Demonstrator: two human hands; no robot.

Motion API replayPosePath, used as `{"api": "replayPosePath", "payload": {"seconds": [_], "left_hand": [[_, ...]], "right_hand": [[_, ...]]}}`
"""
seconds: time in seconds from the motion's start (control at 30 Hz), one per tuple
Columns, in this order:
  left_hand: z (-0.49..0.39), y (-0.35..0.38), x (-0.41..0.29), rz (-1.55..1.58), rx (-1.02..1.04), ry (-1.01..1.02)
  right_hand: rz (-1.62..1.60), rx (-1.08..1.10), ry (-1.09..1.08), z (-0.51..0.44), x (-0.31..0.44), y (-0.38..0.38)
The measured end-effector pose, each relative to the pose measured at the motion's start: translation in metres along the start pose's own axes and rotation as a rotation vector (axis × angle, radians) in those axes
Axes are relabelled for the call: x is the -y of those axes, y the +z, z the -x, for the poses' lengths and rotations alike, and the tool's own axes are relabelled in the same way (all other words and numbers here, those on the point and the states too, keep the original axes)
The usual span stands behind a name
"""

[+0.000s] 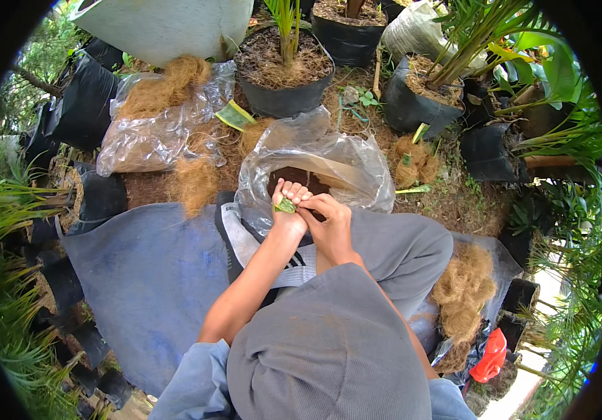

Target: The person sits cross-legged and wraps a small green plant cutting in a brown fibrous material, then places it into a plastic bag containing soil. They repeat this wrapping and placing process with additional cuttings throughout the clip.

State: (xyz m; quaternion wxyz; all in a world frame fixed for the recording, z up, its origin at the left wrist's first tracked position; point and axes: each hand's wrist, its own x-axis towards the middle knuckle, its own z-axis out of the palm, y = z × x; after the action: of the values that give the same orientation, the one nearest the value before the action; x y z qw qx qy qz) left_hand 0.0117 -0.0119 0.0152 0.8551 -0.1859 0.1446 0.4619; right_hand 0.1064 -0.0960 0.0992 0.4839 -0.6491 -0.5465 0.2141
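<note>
My left hand (289, 210) lies palm up with its fingers curled around a short piece of green variegated leaf (285, 205). Against its fingertips, my right hand (331, 218) pinches thumb and forefinger together; whether something thin is between them is too small to tell. Both hands are above the near rim of an opened clear plastic bag (374, 178), which has dark brown material inside. Beyond the bag lies a cut leaf piece with yellow edges (235, 115). Tufts of brown fibre (196, 184) lie to the bag's left, and a fibre bundle with green leaf bits (414, 160) sits to its right.
A blue-grey mat (148, 283) spreads at the left. Fibre lies on a flat plastic bag (143, 147). Black potted plants (285, 97) stand ahead and on both sides. More fibre (463, 289) and a red plastic bag (490, 357) lie at the right. A large pale pot (169, 31) is at the top.
</note>
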Motion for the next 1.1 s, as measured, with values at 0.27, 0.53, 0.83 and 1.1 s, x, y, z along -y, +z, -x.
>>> {"api": "replayPosePath", "payload": {"seconds": [0.27, 0.53, 0.83, 1.1], "left_hand": [[-0.011, -0.002, -0.006, -0.038, 0.04, -0.036], [-0.013, 0.009, -0.003, -0.078, 0.112, -0.084], [-0.007, 0.008, 0.004, -0.133, -0.054, -0.035], [-0.011, 0.013, 0.001, -0.187, 0.022, -0.104]], "right_hand": [[-0.038, 0.015, 0.003, -0.006, -0.002, -0.004], [-0.042, -0.113, 0.008, -0.006, 0.004, -0.002], [-0.092, -0.105, 0.092, 0.003, -0.001, 0.0], [-0.111, -0.177, 0.094, 0.005, -0.003, 0.005]]}}
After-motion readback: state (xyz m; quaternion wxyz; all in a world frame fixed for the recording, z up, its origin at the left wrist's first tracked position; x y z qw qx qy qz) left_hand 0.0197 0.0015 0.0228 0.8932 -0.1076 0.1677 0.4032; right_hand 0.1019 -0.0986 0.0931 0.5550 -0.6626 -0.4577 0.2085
